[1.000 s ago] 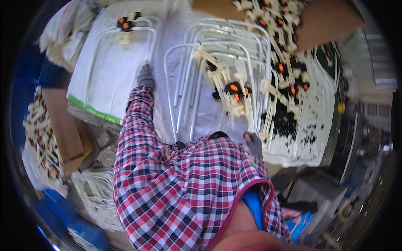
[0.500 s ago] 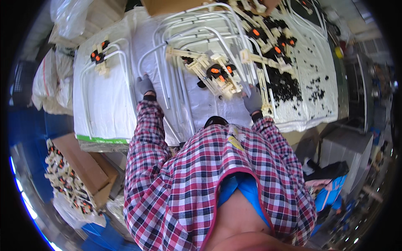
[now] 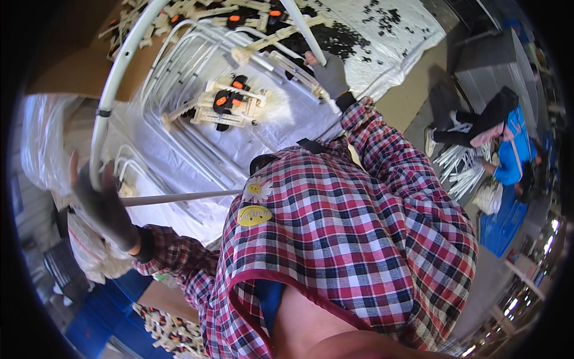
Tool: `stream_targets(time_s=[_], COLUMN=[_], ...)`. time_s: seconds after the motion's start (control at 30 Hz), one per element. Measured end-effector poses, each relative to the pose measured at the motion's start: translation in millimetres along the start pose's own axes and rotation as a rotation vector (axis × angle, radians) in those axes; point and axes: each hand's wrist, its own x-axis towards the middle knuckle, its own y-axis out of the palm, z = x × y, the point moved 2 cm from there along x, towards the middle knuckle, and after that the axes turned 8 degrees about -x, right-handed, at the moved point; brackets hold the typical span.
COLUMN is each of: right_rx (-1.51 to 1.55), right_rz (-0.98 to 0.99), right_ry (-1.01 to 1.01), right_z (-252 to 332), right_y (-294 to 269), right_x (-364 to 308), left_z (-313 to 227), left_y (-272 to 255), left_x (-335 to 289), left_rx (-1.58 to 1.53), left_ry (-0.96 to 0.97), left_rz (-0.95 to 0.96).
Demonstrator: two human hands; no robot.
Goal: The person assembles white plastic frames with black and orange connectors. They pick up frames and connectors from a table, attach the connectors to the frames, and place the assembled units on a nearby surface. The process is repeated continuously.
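Observation:
A white bent tube frame (image 3: 111, 90) is raised above the table, so near that its top runs out of the picture. My left hand (image 3: 106, 209), in a grey fingerless glove, holds its lower left bend between thumb and fingers, which are partly stretched. One tube runs from that bend to the front of my shirt. My right hand (image 3: 330, 76), gloved alike, is closed around the frame's lower right end. Beneath lie more white tube frames (image 3: 173, 66), nested together. Cream plastic brackets with black and orange parts (image 3: 230, 103) rest among them.
Loose cream brackets (image 3: 257, 23) and small black parts (image 3: 344, 40) lie along the table's far side. A cardboard box (image 3: 66, 72) stands at the far left, another box of brackets (image 3: 173, 329) below left. At right, a person in blue (image 3: 515, 149) is beside white tubes (image 3: 459, 167).
The tube frame has come up off the table in both hands, nearer to me. My left hand has moved outward and left. The view has turned, so the table now sits further left.

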Motion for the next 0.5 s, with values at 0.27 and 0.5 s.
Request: stream_targets(time_s=[0.27,0.5], right_rx=[-0.004,-0.276], right_rz=[0.186,-0.108], right_ry=[0.164,0.110], right_z=[-58,-111], right_y=[-83,-28], right_x=[12,45], left_z=[43,139], left_y=[166,84], left_x=[93,57], left_rx=[0.233,-0.195], left_ry=[0.338,-0.380], left_rz=[0.380,0.401])
